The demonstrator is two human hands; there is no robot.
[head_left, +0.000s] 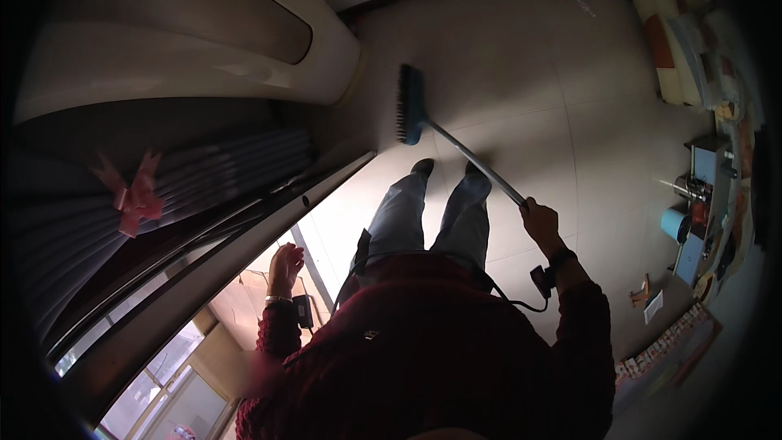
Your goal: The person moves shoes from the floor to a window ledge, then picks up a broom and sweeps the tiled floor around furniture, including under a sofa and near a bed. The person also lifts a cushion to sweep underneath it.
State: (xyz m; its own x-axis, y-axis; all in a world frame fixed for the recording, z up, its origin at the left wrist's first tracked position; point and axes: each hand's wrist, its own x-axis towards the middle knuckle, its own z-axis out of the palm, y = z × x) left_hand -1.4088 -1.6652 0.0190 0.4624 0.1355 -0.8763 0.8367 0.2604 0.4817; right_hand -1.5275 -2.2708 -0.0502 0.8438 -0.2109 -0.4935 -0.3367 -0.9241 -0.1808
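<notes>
Grey handle, teal head, dark bristles: that's the broom (476, 163), and it's the thing in hand. Head view, only one available: right hand (541, 224) is wrapped round the upper end of the handle, fingers closed; its tip is lost inside the fist, so can't tell if any sticks out. Left hand (286, 267) is off the broom, well apart, fingers loosely bent, nothing visible in it; nearest to it is the door frame (334, 182) on the left. Key relation: broom's long axis runs diagonally from the right hand, forward and leftward across the front of the legs, so the broom head (416, 106) sits ahead of the shoes (423, 168), beyond the feet and left of the right hand. Bristles (402, 106) face left, toward the rounded cream appliance casing (204, 41), with a gap between. Head looks to be down on the tiled floor (521, 65); contact under the bristles isn't clear in this light. Right hand is the only one on the handle and nearer to it; left would have to cross the body to reach the grip end. Black cable (521, 306) hangs by the right wrist, clear of the handle.
</notes>
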